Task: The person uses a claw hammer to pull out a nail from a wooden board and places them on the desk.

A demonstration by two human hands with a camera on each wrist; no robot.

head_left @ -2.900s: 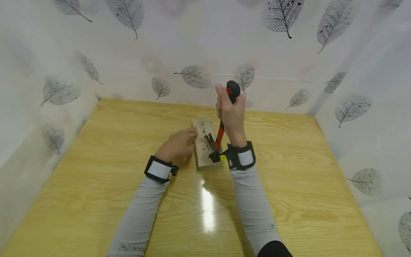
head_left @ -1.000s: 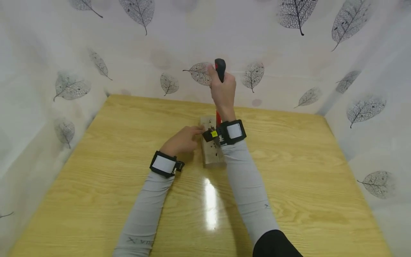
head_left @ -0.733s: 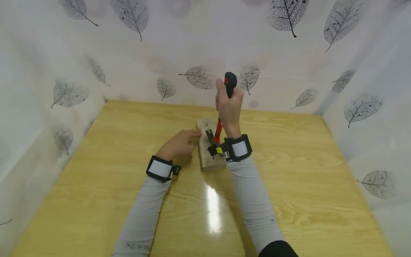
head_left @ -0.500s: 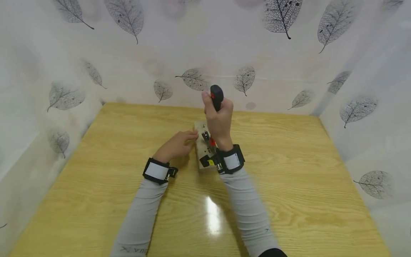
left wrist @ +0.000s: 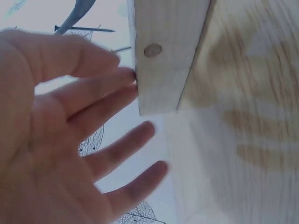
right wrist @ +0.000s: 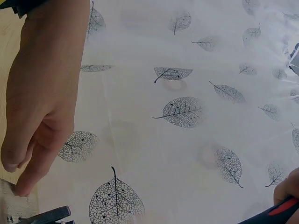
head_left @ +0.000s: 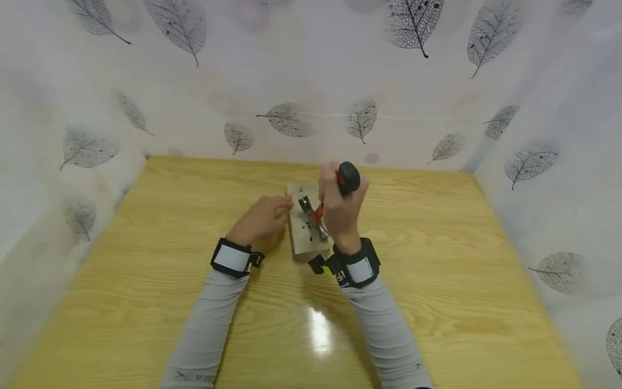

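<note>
In the head view my right hand (head_left: 342,213) grips the black end of a claw hammer (head_left: 317,214) with red on its handle. The hammer's head lies over the top of a pale wooden block (head_left: 297,237), its claw end close to a nail (head_left: 304,201). Several dark nails or holes mark that top face. My left hand (head_left: 262,219) rests at the block's left edge. In the left wrist view, fingertips (left wrist: 126,74) touch the block's side, the fingers (left wrist: 126,144) fairly straight; a nail (left wrist: 88,29) sticks out above the block, next to the grey claw.
The block stands on a wood-grain table (head_left: 170,216) near its back edge. White sheeting (head_left: 311,65) printed with leaves rises behind and on both sides. Each wrist wears a black strap (head_left: 232,257) with a small camera.
My right hand has come down and back toward me, tipping the hammer's handle over from a more upright stance. The left hand stays at the block's edge. The head view has shifted slightly.
</note>
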